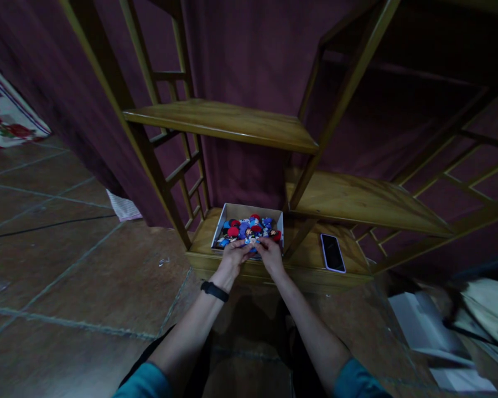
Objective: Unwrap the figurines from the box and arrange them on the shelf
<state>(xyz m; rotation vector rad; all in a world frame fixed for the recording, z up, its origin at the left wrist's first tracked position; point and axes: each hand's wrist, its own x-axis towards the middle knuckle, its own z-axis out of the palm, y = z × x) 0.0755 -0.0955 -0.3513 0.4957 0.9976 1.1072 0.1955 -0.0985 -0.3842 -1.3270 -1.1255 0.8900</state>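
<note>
A shallow open cardboard box (280, 221) sits on the lowest wooden shelf, filled with several small figurines (233, 231) in red, blue, purple and black. Over the box's front edge, my left hand (234, 255) and my right hand (270, 253) meet with fingertips together. Between them they pinch a small blue and white figurine (252, 243). Its lower part is partly hidden by my fingers. A dark band (214, 291) circles my left wrist.
A phone (332, 253) lies on the low shelf to the right. Wooden shelf boards (219, 122) and uprights surround the box, with a purple curtain behind. White papers or cartons (427, 323) lie on the floor at right; a cable (45, 227) runs along the floor at left.
</note>
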